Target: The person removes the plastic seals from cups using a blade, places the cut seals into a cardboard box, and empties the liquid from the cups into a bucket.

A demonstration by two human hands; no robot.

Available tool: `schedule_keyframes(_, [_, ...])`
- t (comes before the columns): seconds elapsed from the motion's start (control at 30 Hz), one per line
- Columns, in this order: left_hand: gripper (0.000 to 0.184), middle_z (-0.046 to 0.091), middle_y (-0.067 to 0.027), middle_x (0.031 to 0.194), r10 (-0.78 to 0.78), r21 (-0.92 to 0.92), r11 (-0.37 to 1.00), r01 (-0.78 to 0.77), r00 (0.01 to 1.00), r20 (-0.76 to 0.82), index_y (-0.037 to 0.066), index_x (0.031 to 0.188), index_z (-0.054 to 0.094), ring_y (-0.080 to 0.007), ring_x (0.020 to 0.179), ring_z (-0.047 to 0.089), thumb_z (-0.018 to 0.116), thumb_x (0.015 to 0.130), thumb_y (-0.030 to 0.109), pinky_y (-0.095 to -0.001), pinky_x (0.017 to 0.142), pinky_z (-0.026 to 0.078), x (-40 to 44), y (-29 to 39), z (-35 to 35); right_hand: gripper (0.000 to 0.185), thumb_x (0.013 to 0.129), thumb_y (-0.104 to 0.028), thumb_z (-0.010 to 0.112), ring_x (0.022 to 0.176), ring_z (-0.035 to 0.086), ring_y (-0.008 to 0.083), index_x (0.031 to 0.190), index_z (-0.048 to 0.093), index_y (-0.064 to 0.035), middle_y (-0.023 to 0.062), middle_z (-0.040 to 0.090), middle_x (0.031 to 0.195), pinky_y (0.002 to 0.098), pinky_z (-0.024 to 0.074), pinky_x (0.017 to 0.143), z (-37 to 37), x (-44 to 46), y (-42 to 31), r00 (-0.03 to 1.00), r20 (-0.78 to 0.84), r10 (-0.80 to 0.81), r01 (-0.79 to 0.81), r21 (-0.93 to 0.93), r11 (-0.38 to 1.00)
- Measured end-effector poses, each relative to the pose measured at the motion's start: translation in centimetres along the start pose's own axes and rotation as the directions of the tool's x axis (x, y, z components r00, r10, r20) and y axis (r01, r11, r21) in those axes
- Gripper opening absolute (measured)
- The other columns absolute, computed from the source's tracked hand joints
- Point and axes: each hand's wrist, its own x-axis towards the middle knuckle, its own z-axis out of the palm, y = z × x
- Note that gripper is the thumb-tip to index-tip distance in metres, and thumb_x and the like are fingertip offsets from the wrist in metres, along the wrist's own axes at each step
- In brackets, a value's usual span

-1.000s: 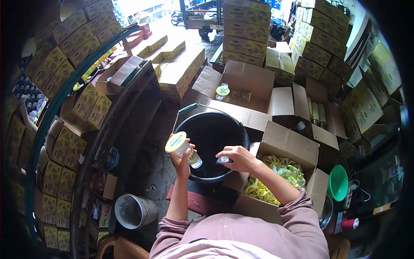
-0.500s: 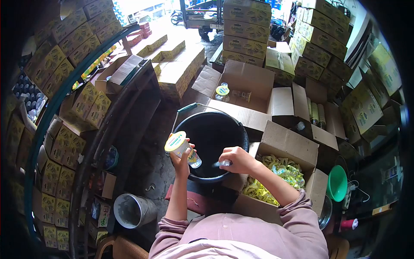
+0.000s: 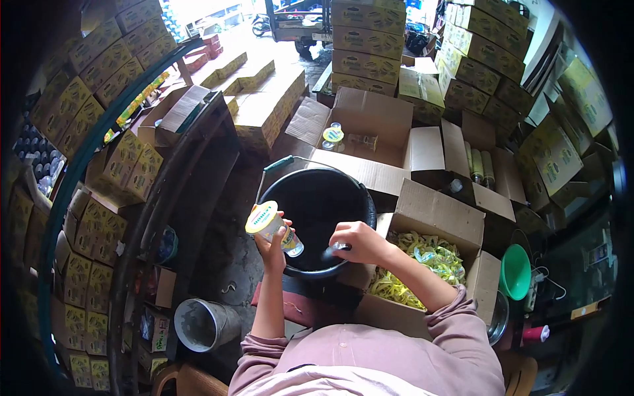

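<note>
A clear plastic cup (image 3: 265,223) with a yellow-rimmed, printed lid is held tilted in my left hand (image 3: 273,247), over the left rim of a black bucket (image 3: 371,210). My right hand (image 3: 360,243) is closed in a pinch over the bucket's right side. Something small, shiny and clear shows at its fingertips, too small and blurred to name. The dark inside of the bucket shows between the two hands. To the right of the bucket, an open carton (image 3: 439,210) holds a heap of yellow and clear strips (image 3: 422,261).
Behind the bucket an open carton (image 3: 376,119) holds a few lidded cups (image 3: 333,135). A grey pail (image 3: 207,325) stands at lower left, a green bowl (image 3: 514,272) at right. Stacked printed cartons (image 3: 366,41) rise behind. A dark metal rail (image 3: 170,191) curves along the left.
The whole view has shifted slightly, so the surroundings sit a little further left. My left hand still holds the cup. My right hand stays over the bucket, its fingers moving slightly.
</note>
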Motion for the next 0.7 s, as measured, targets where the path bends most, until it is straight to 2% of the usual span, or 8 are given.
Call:
schedule_keyframes(0.13, [0.071,0.051,-0.0136,0.102,-0.009,0.039,0.999,0.008,1.0,0.007,0.011,0.134,0.023,-0.0187,0.082,0.057,0.057,0.072,0.006,-0.0327,0.066,0.052,0.1,-0.3,0.0,0.013,0.062,-0.01,0.068,0.068,0.059,0.0268,0.074,0.063,-0.0055,0.0096,0.059,0.074,0.0344,0.049,0.064,-0.8,-0.4,0.7,0.989,0.145,-0.043,0.038,0.037,0.999])
schedule_keyframes(0.2, [0.072,0.051,-0.0129,0.101,-0.011,0.05,0.999,0.011,1.0,0.013,0.011,0.134,0.022,-0.0185,0.081,0.057,0.057,0.072,0.005,-0.0322,0.066,0.052,0.0,-0.2,0.1,0.012,0.062,-0.01,0.068,0.066,0.059,0.0272,0.071,0.063,-0.0037,0.0107,0.059,0.071,0.0335,0.0491,0.062,-1.4,-0.3,0.9,0.999,-0.049,-0.013,0.016,0.055,0.998])
schedule_keyframes(0.27, [0.072,0.051,-0.0125,0.101,-0.006,0.057,0.998,0.005,1.0,0.018,0.011,0.135,0.022,-0.0183,0.08,0.056,0.057,0.072,0.005,-0.032,0.066,0.052,0.1,-0.3,0.0,0.013,0.064,-0.012,0.069,0.065,0.059,0.0264,0.072,0.064,-0.0039,0.0104,0.059,0.068,0.0321,0.0489,0.061,-2.4,-0.6,1.3,0.985,0.154,-0.083,0.073,0.071,0.995])
schedule_keyframes(0.3, [0.073,0.05,-0.012,0.1,-0.018,0.057,0.998,0.017,1.0,0.016,0.011,0.136,0.021,-0.0181,0.08,0.056,0.056,0.072,0.004,-0.0316,0.067,0.052,0.1,-0.2,0.2,0.014,0.065,-0.014,0.071,0.064,0.059,0.0229,0.074,0.066,-0.0051,0.0097,0.059,0.067,0.0302,0.0481,0.059,-3.2,-0.6,0.8,0.985,0.173,-0.005,-0.02,0.141,0.99])
schedule_keyframes(0.4, [0.074,0.053,-0.0139,0.1,-0.047,0.028,0.998,0.048,0.999,-0.006,0.009,0.134,0.022,-0.0185,0.08,0.057,0.056,0.07,0.0,-0.0318,0.068,0.051,0.1,-0.2,0.1,0.016,0.066,-0.016,0.072,0.063,0.059,0.017,0.078,0.067,-0.0058,0.0083,0.06,0.068,0.0277,0.0468,0.057,-5.8,-0.1,1.9,0.979,-0.201,0.041,-0.015,0.128,0.992])
schedule_keyframes(0.5, [0.074,0.053,-0.0143,0.1,-0.062,0.038,0.997,0.063,0.998,-0.018,0.009,0.135,0.022,-0.0191,0.08,0.058,0.055,0.069,-0.001,-0.0319,0.069,0.051,0.2,-0.1,0.1,0.01,0.072,-0.004,0.068,0.062,0.057,0.0082,0.08,0.064,0.0014,0.0045,0.063,0.073,0.0218,0.0462,0.056,-7.5,-0.2,5.8,0.762,-0.542,0.354,-0.054,0.491,0.87])
schedule_keyframes(0.63, [0.075,0.053,-0.0143,0.1,-0.083,0.041,0.996,0.084,0.996,-0.025,0.008,0.135,0.021,-0.0193,0.08,0.058,0.057,0.069,0.0,-0.0321,0.07,0.051,0.0,-0.2,-0.1,0.016,0.079,-0.009,0.062,0.068,0.061,0.0098,0.088,0.062,0.0036,0.0058,0.064,0.075,0.0223,0.0492,0.06,-10.8,0.4,13.9,0.396,-0.723,0.566,-0.167,0.549,0.819])
schedule_keyframes(0.7, [0.076,0.053,-0.0141,0.1,-0.088,0.049,0.995,0.09,0.996,-0.024,0.009,0.135,0.021,-0.0194,0.08,0.058,0.059,0.069,0.002,-0.0324,0.07,0.051,0.3,-0.1,0.1,0.015,0.079,-0.01,0.062,0.068,0.062,0.0111,0.091,0.063,-0.0002,0.0064,0.064,0.076,0.0233,0.0516,0.06,-11.0,0.7,19.2,0.284,-0.746,0.603,-0.222,0.56,0.798])
